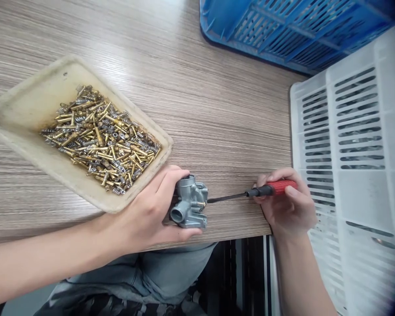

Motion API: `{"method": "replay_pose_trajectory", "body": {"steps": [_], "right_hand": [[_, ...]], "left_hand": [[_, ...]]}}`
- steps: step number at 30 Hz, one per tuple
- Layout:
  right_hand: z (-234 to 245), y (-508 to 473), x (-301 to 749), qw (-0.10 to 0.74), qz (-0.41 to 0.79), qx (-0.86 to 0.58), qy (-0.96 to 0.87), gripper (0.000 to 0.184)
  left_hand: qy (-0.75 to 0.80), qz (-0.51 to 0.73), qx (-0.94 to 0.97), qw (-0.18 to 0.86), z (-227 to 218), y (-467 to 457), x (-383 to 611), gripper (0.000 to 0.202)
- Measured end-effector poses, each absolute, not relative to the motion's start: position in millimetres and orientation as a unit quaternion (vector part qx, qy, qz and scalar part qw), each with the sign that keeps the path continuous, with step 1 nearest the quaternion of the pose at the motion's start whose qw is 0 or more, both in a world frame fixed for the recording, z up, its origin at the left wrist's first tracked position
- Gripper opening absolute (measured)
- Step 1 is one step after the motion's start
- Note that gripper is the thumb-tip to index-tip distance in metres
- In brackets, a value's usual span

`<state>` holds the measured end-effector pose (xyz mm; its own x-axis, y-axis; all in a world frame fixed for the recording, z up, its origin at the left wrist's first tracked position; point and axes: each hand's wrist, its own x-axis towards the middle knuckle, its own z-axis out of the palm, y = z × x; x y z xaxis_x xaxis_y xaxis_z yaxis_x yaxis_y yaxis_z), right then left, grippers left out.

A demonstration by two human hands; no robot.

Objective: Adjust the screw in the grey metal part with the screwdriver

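Note:
Near the table's front edge, my left hand [161, 206] is closed around a grey metal carburetor [187, 197], its round openings facing up and toward me. A small brass screw with a spring [201, 204] sticks out of the carburetor's right side. My right hand [288, 204] grips a screwdriver by its red handle [281, 187]. The dark shaft [228, 198] points left, and its tip meets or nearly meets the brass screw; exact contact cannot be made out.
A worn cream plastic bin [35, 87] holding many brass screws and springs [101, 140] stands at left, beside my left wrist. At the back right is a blue slatted crate [223, 26]. A white slatted crate [358, 188] with metal parts inside stands right of my right hand.

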<state>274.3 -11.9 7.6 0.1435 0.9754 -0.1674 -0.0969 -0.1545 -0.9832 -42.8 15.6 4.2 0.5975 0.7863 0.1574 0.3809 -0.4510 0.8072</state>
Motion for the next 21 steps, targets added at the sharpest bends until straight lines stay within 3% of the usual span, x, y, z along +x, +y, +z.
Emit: {"method": "replay_pose_trajectory", "body": {"steps": [7, 21], "right_hand": [[9.8, -11.6, 272.8, 0.509, 0.503, -0.573, -0.4, 0.026], [7.3, -14.8, 269.6, 0.521, 0.466, -0.568, -0.434, 0.023]], "left_hand": [[0.357, 0.251, 0.802, 0.409, 6.2, 19.0, -44.5, 0.085], [0.35, 0.28, 0.831, 0.33, 5.1, 15.8, -44.7, 0.069]]}}
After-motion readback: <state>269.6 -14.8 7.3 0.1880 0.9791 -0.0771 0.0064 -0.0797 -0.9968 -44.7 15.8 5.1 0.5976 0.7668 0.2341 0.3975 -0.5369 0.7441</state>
